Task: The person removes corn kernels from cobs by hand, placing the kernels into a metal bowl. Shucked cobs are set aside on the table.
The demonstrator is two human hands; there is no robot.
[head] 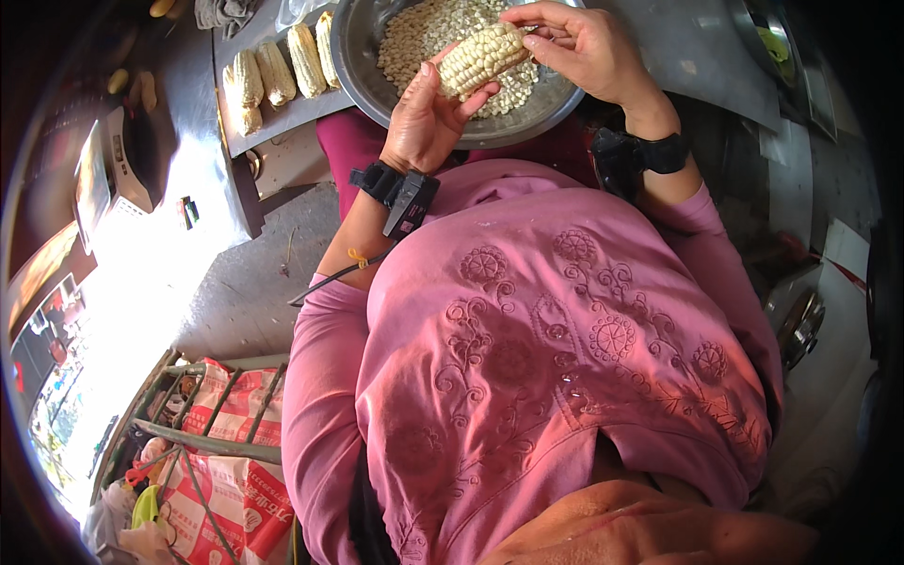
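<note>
Over a metal basin [351,67] I hold an ear of white corn [480,60], tilted with its right end higher. My left hand [432,116] supports it from below, the thumb along its left end. At the other end, the fingers of my right hand [586,46] close around the tip, near thin strands. Loose white kernels [431,28] lie heaped in the basin below the ear. Several more corn ears [275,74] rest to the left of the basin, some on top of others.
The basin stands at the edge of a metal tabletop [300,116], above my knees. A grey cloth [224,14] and a clear plastic bag [300,10] lie at the back left. Lower left, a metal rack [212,441] has red-and-white printed bags [219,494] about it.
</note>
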